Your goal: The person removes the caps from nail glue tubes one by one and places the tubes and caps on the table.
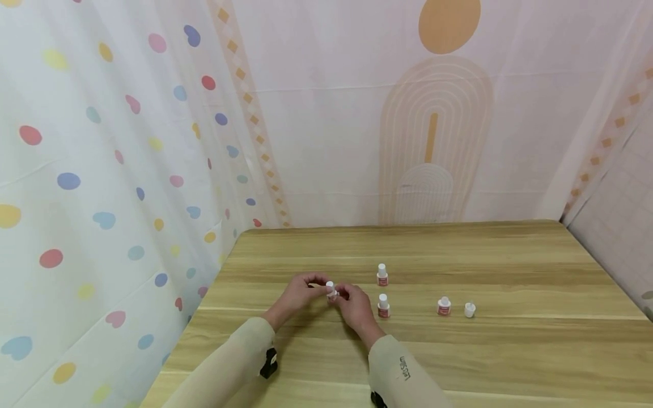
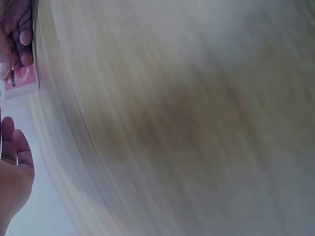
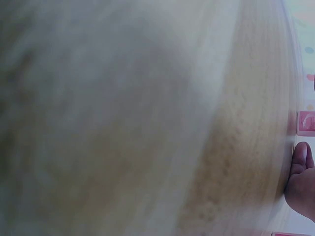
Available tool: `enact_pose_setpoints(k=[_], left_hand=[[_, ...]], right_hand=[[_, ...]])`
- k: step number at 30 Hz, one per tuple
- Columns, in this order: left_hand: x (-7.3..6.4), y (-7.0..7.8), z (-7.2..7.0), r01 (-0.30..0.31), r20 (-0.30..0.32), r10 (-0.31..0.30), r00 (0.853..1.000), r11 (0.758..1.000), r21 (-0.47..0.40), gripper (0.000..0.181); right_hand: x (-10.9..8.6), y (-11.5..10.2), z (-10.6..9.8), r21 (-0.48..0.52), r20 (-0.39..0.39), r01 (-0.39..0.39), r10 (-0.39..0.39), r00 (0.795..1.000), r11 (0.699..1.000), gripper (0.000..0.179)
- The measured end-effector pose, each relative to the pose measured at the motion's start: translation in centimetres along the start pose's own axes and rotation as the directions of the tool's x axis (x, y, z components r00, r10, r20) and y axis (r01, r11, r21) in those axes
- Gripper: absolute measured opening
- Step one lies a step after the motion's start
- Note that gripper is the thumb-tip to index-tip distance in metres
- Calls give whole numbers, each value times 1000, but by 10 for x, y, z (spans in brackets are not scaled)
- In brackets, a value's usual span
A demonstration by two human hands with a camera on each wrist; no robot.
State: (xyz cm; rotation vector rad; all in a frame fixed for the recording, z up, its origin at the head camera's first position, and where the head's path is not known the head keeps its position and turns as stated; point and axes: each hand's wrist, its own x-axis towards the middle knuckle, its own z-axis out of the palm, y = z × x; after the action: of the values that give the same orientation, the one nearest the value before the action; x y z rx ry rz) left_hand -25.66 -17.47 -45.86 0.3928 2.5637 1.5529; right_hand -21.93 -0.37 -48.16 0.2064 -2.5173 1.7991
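A small white bottle [image 2: 24, 91] with a pink label is held between both hands over the near-left half of the table. My right hand [image 1: 357, 309] grips its lower body, fingers curled behind it. At its white cap [image 1: 330, 285], the thumb and forefinger of my left hand [image 1: 301, 293] pinch from the left. The other left fingers show loosely bent in the left wrist view. In the right wrist view, only the pink label and part of my right hand [image 3: 301, 182] appear at the edge.
Two capped bottles stand right of my hands, one farther back [image 1: 382, 279] and one nearer [image 1: 384, 310]. Farther right is an uncapped bottle [image 1: 444, 308], with a loose white cap [image 1: 470, 310] beside it. Patterned curtains [image 1: 326, 141] hang behind the wooden table [image 1: 510, 362].
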Motion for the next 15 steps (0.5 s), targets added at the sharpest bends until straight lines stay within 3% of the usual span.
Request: enact_pose_setpoints(k=[10,15], left_hand=[[-2,2,-3,-10,19,10,1000,1000,-7,30],[-1,1,-3,2,14,-1,1000,1000,-13,25]], right_hand=[[0,1,0,-4,3,-9,9,1000,1000,9],[0,0,-1,-12,3,-6,6,1000,1000,10]])
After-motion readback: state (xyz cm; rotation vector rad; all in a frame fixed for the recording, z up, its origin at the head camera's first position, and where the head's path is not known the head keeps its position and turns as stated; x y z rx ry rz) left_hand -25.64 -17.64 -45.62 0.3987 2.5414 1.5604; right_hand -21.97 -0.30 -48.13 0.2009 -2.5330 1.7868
